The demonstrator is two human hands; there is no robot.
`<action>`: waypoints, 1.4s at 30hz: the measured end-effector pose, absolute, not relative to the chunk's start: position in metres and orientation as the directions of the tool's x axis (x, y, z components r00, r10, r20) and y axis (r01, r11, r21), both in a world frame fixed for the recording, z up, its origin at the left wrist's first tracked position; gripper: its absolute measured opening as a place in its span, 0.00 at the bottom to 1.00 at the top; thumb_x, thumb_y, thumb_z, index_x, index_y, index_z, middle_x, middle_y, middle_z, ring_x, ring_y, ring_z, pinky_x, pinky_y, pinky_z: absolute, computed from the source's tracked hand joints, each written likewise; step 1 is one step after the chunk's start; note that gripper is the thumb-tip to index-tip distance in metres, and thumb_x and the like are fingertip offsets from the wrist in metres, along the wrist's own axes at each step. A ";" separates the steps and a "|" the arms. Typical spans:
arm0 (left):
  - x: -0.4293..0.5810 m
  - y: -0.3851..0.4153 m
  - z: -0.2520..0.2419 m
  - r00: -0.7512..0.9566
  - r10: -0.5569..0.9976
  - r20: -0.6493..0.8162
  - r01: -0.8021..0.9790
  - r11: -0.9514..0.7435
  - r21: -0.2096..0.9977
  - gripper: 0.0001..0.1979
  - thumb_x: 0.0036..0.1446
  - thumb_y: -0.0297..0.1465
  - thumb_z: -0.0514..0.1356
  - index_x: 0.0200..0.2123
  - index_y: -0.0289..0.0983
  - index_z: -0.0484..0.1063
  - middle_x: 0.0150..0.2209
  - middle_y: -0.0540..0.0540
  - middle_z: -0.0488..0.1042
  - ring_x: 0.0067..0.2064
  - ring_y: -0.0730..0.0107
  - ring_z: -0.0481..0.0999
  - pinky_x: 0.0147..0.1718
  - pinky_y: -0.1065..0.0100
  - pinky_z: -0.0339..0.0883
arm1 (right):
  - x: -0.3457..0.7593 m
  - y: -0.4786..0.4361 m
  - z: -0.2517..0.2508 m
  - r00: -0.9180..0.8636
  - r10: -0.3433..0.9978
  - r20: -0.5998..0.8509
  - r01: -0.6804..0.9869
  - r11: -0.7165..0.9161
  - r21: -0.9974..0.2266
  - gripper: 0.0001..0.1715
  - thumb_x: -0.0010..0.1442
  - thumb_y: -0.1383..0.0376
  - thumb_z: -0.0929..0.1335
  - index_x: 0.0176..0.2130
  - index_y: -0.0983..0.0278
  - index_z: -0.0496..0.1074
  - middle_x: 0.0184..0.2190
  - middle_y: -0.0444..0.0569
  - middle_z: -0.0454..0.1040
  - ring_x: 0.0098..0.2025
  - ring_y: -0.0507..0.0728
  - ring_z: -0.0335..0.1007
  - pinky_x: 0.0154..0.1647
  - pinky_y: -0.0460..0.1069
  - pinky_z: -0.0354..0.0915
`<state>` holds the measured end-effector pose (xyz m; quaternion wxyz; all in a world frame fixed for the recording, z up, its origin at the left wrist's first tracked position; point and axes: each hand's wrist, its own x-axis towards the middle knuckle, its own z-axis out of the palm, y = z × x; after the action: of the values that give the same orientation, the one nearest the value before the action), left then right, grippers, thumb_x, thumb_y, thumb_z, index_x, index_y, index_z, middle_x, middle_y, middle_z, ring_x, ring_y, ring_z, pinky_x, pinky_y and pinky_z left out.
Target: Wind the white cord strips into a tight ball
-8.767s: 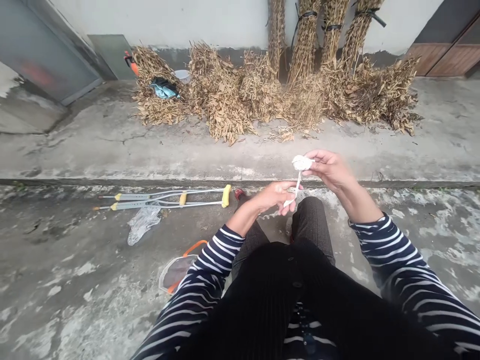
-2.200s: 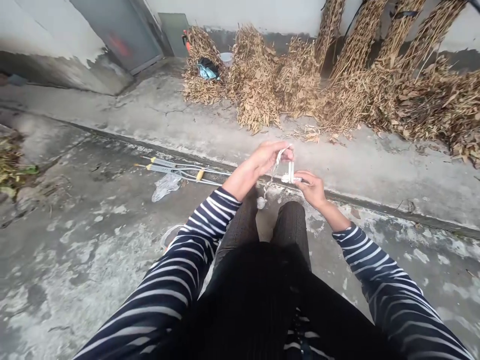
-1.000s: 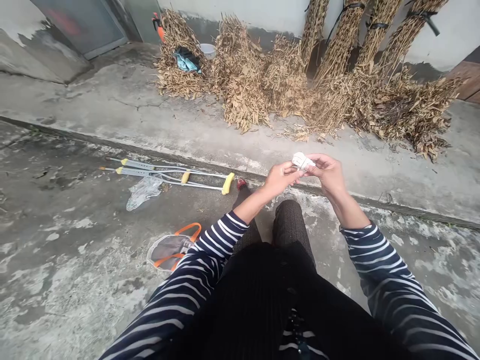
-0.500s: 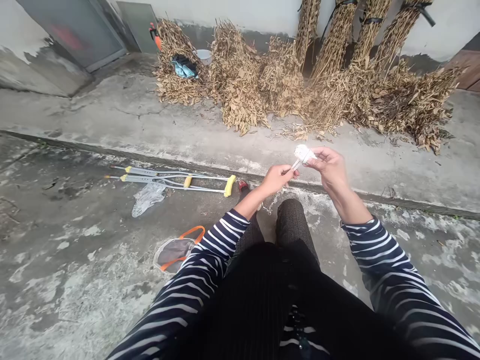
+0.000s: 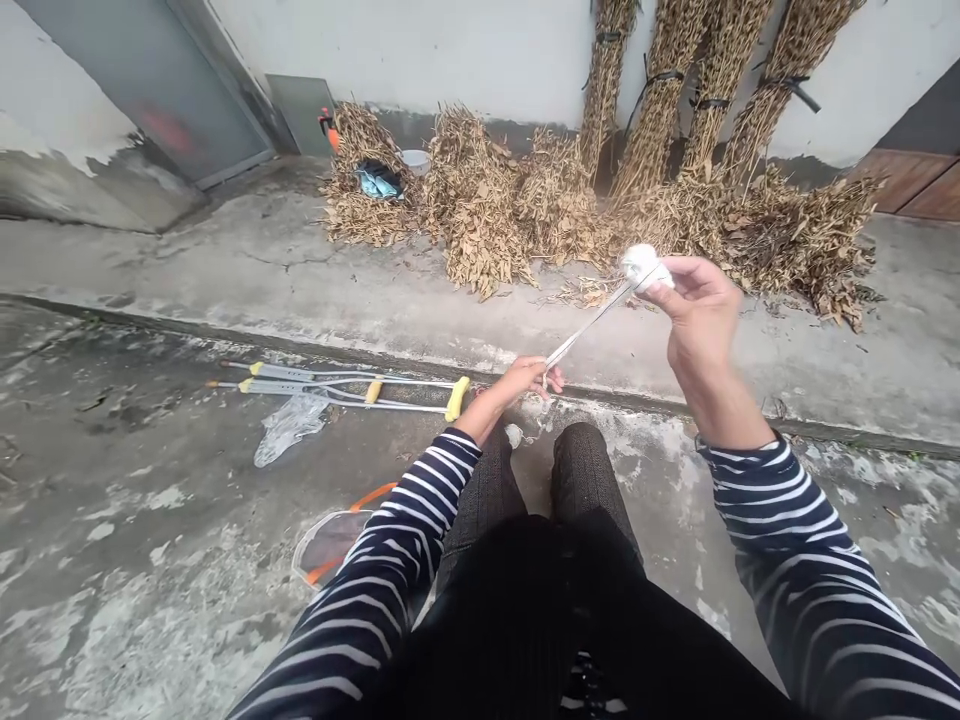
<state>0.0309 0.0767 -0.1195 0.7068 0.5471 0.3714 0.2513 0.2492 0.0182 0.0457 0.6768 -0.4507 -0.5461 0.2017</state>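
Observation:
In front of me, my right hand (image 5: pixel 697 300) pinches a small white bundle (image 5: pixel 643 266) between thumb and fingertips. A thin white cord (image 5: pixel 592 330), drawn taut, runs from the bundle down to my left hand (image 5: pixel 531 377). The fingers of that hand are closed on the cord, lower and to the left of the bundle. Some loose white string (image 5: pixel 517 435) shows below my left hand, near my knees. What the bundle is made of is too small to make out.
A pair of crutches (image 5: pixel 352 388) lies at the left beside a clear plastic bag (image 5: pixel 291 428). A bag with orange handles (image 5: pixel 330 545) is by my left arm. Dried plant stalks (image 5: pixel 487 220) line the wall behind a low concrete step (image 5: pixel 247 285).
My hands have moved apart, the right one up and to the right with the white bundle, the left one down and left. The cord between them is now longer and stretched.

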 end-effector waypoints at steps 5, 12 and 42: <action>0.009 0.086 -0.099 0.753 0.617 -0.230 0.043 0.303 0.952 0.10 0.53 0.36 0.63 0.30 0.33 0.74 0.27 0.43 0.77 0.27 0.70 0.77 0.26 0.73 0.68 | 0.255 0.001 0.082 0.254 0.768 0.587 0.176 0.561 -0.809 0.15 0.54 0.63 0.79 0.42 0.58 0.78 0.41 0.45 0.79 0.49 0.60 0.78 0.49 0.58 0.76; 0.006 0.130 -0.051 0.658 0.685 -0.313 0.401 0.033 0.915 0.08 0.50 0.29 0.62 0.21 0.34 0.76 0.24 0.42 0.78 0.26 0.68 0.76 0.21 0.74 0.64 | 0.216 -0.049 0.174 0.219 0.651 0.727 0.091 0.728 -0.679 0.10 0.51 0.66 0.80 0.35 0.54 0.81 0.37 0.45 0.79 0.40 0.59 0.76 0.42 0.59 0.78; 0.042 -0.003 -0.044 0.538 0.843 -0.025 -0.064 0.070 0.996 0.12 0.57 0.38 0.66 0.32 0.34 0.80 0.31 0.45 0.82 0.34 0.70 0.76 0.44 0.67 0.68 | 0.252 0.054 -0.061 0.115 0.902 0.416 0.526 0.301 -0.796 0.06 0.50 0.69 0.75 0.32 0.60 0.82 0.35 0.48 0.82 0.40 0.59 0.74 0.44 0.55 0.68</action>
<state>0.0416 -0.0027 -0.0438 0.6516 0.5867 0.3321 0.3477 0.2517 0.0541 -0.0605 0.4938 -0.5599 -0.6376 0.1904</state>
